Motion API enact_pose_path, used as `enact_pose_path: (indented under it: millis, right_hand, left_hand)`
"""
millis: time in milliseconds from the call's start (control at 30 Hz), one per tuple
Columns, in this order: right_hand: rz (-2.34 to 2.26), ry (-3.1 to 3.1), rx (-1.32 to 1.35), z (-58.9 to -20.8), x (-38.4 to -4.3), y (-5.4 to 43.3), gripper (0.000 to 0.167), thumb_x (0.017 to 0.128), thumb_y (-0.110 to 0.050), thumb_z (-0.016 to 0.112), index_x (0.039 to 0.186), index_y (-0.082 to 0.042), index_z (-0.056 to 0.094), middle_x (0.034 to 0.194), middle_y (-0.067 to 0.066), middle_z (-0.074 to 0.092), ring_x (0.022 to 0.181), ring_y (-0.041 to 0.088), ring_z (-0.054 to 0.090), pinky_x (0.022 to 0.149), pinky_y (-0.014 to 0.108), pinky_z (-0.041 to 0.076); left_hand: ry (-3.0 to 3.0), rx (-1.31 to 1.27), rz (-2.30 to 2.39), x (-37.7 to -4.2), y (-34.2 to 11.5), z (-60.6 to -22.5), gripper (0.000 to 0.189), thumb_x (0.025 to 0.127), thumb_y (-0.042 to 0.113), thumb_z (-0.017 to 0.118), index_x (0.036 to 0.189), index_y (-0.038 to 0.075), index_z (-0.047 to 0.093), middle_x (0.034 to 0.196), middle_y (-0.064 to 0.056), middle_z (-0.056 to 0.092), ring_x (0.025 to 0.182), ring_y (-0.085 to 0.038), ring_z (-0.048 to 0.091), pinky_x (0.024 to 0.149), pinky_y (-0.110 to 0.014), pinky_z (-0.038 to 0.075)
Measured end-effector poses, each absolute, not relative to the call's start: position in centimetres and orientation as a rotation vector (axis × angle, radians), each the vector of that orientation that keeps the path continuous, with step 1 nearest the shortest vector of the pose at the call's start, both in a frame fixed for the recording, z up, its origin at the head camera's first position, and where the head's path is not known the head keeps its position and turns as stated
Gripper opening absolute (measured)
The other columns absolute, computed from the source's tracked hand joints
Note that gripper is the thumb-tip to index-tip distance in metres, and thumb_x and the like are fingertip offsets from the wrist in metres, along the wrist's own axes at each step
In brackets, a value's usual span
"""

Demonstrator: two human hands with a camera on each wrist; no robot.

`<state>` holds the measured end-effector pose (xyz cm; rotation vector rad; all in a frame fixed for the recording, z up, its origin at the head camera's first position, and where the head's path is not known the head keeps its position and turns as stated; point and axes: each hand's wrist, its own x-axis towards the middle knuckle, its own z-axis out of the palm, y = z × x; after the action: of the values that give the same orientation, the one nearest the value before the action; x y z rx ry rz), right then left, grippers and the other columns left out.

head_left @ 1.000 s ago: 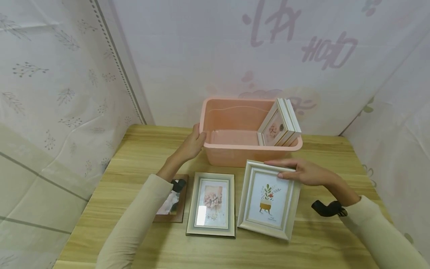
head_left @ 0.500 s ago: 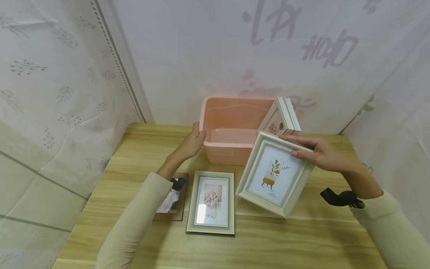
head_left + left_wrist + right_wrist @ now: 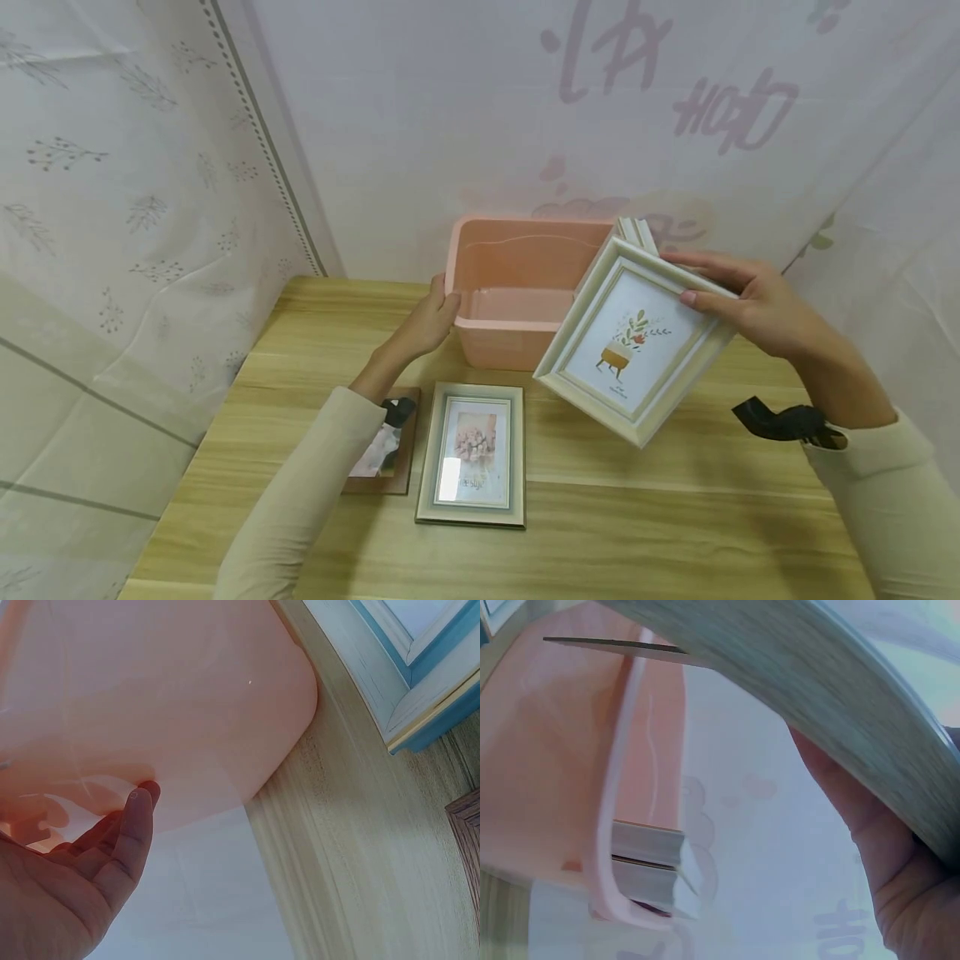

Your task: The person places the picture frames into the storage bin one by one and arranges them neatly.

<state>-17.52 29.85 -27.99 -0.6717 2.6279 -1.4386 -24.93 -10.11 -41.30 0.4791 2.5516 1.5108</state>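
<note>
My left hand (image 3: 426, 322) grips the left end of a pink plastic bin (image 3: 498, 346) at its rim. In the left wrist view its fingers curl at the bin's wall (image 3: 195, 697). Held up by my right hand (image 3: 776, 310) is a cream-white picture frame (image 3: 633, 346) with a potted-plant print, thumb on the front and fingers behind its top edge. The frame is tilted and overlaps the bin's right front corner. Its thin back stand (image 3: 622, 647) juts out in the right wrist view. Two white picture frames (image 3: 646, 859) lean inside the bin's right end, mostly hidden in the head view.
A silvery-cream picture frame (image 3: 471, 454) with a flower print lies face up on the wooden table (image 3: 600, 533). Left of it lies a brown picture frame (image 3: 390, 479), partly covered by my left forearm. A printed cloth wall (image 3: 420, 125) stands close behind the bin.
My right hand has lifted the plant-print frame up and to the right, toward the bin, and tilted it more. The left hand and the bin have stayed in place.
</note>
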Motion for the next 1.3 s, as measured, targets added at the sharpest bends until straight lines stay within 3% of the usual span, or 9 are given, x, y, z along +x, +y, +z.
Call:
enact_pose_path:
  millis: [100,333,600,800,1033,1300]
  right_hand:
    - [-1.485,2.616,-0.676,-27.4,-17.5,30.0,0.049,0.096,0.001,0.058,0.144,-0.011,0.053,0.102,-0.005,0.069,0.071,0.013,0.069,0.054,0.032,0.057]
    - [-1.747,2.564,-0.653,-25.8,-17.6,30.2,0.049,0.092,0.007,0.061,0.139,-0.007,0.057,0.093,-0.001,0.072,0.066,0.01,0.068,0.052,0.026,0.054]
    - [-1.982,2.528,-0.492,-24.9,-18.5,29.9,0.05,0.093,0.002,0.063,0.14,-0.011,0.057,0.11,-0.003,0.07,0.075,0.009,0.069,0.055,0.022,0.056]
    - [-2.252,2.383,-0.448,-24.9,-19.2,29.2,0.049,0.092,0.004,0.062,0.139,-0.01,0.057,0.116,0.006,0.064,0.087,0.014,0.067,0.061,0.023,0.058]
    - [-2.32,2.428,-0.269,-24.9,-19.9,28.3,0.052,0.094,0.005,0.057,0.142,-0.014,0.054,0.128,0.018,0.054,0.099,0.019,0.059,0.07,0.02,0.057]
    - [-2.324,2.492,-0.204,-25.3,-20.9,27.1,0.054,0.094,0.011,0.05,0.143,-0.014,0.052,0.114,0.01,0.054,0.101,0.02,0.056,0.069,0.019,0.056]
  left_hand:
    - [2.552,0.482,1.505,-25.0,-10.1,-41.3,0.057,0.104,0.03,0.025,0.15,-0.002,0.015,0.111,-0.022,0.05,0.084,-0.033,0.055,0.068,-0.037,0.049]
    - [2.551,0.459,1.502,-25.0,-10.2,-41.3,0.055,0.104,0.029,0.026,0.149,-0.001,0.016,0.113,-0.03,0.051,0.081,-0.033,0.054,0.068,-0.036,0.048]
    - [2.574,0.45,1.471,-24.8,-10.2,-41.2,0.052,0.105,0.026,0.026,0.149,-0.001,0.017,0.114,-0.029,0.053,0.085,-0.033,0.055,0.073,-0.039,0.048]
    - [2.555,0.463,1.495,-24.8,-10.2,-41.3,0.053,0.105,0.024,0.027,0.15,-0.001,0.015,0.115,-0.031,0.052,0.088,-0.039,0.056,0.072,-0.041,0.049]
    - [2.568,0.494,1.495,-24.9,-10.1,-41.4,0.057,0.104,0.027,0.026,0.15,-0.005,0.014,0.128,-0.031,0.048,0.11,-0.037,0.053,0.096,-0.052,0.046]
    - [2.57,0.486,1.482,-24.8,-10.2,-41.2,0.058,0.104,0.03,0.025,0.151,-0.003,0.014,0.119,-0.025,0.051,0.097,-0.034,0.056,0.083,-0.046,0.05]
